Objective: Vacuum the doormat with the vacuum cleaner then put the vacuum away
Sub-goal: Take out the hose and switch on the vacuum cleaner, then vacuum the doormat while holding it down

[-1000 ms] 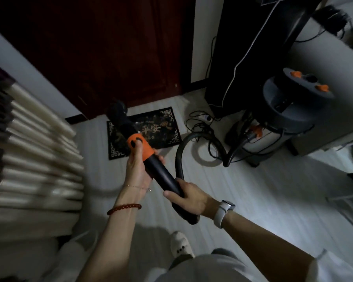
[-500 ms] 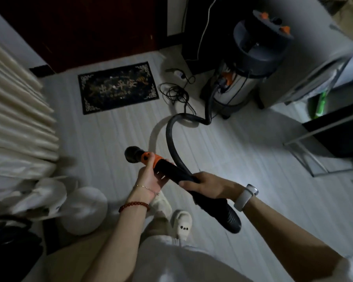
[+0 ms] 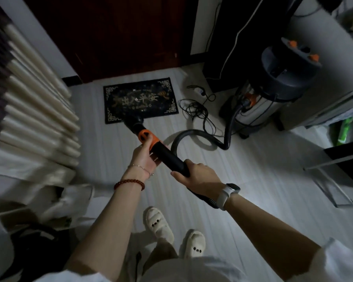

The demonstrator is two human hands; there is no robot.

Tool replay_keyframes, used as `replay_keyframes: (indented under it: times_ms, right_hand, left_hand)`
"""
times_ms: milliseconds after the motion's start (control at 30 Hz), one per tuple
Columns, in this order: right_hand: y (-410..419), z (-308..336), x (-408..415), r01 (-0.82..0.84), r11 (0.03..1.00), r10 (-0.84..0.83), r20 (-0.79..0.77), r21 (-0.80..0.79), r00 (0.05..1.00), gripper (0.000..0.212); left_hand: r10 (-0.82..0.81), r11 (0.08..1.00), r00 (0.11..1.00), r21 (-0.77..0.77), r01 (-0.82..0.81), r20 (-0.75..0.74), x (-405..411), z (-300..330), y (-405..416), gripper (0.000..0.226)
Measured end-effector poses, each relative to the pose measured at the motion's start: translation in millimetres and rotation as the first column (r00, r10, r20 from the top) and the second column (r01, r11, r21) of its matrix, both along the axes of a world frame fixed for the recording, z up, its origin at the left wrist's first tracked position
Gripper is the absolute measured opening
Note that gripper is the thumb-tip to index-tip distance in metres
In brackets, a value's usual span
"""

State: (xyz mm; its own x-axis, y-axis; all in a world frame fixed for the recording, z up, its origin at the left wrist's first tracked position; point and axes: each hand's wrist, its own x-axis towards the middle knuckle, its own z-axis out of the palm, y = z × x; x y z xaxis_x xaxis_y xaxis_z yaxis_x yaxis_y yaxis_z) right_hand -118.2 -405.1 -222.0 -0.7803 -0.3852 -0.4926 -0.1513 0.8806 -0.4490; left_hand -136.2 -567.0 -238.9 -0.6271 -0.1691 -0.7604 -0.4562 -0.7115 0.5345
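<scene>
Doormat point(image 3: 141, 99) by door, tangled cord point(image 3: 196, 109) beside (canister vacuum point(image 3: 273, 84) right)

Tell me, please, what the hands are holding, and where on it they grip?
Both hold the vacuum wand: left hand just behind its orange collar, right hand further back.

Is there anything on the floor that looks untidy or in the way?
Yes. A loose cable lies in a tangled heap on the floor, right of the doormat and in front of the vacuum cleaner.
</scene>
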Motion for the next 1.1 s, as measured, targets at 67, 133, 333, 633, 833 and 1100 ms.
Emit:
replay_keyframes:
  times_ms: [67, 133, 333, 633, 833, 1100]
  right_hand:
    - [-27, 3, -27, -0.028, 0.999, 0.029, -0.065, 0.02, 0.997, 0.046]
    - [-55, 2, -55, -0.041, 0.999, 0.044, -0.116, 0.031, 0.992, 0.046]
    - [-131, -8, -130, -0.054, 0.998, 0.057, -0.114, 0.03, 0.992, 0.045]
    - [-179, -72, -288, 0.021, 0.994, -0.014, -0.072, 0.109, 0.997, 0.032]
    - [-195, -159, -433, 0.146, 0.985, -0.142, -0.057, 0.086, 0.988, 0.028]
    - [-182, -275, -539, 0.297, 0.95, -0.275, -0.192, 0.093, 0.942, 0.039]
  left_hand:
    - [-0.011, 1.0, 1.0, -0.024, 0.01, -0.013, -23, 5, -26, 0.024]
    - [-0.006, 0.999, 1.0, -0.052, 0.004, -0.025, -47, 8, -53, 0.023]
    - [-0.027, 0.995, 0.996, -0.101, 0.018, -0.09, -100, 0, -128, 0.034]
    - [0.053, 0.969, 0.997, -0.243, -0.039, 0.052, -194, -52, -198, 0.035]
    - [-0.05, 0.895, 0.984, -0.43, 0.121, 0.173, -346, -124, -237, 0.033]
    - [-0.35, 0.734, 0.861, -0.464, 0.496, 0.369, -437, -274, -233, 0.01]
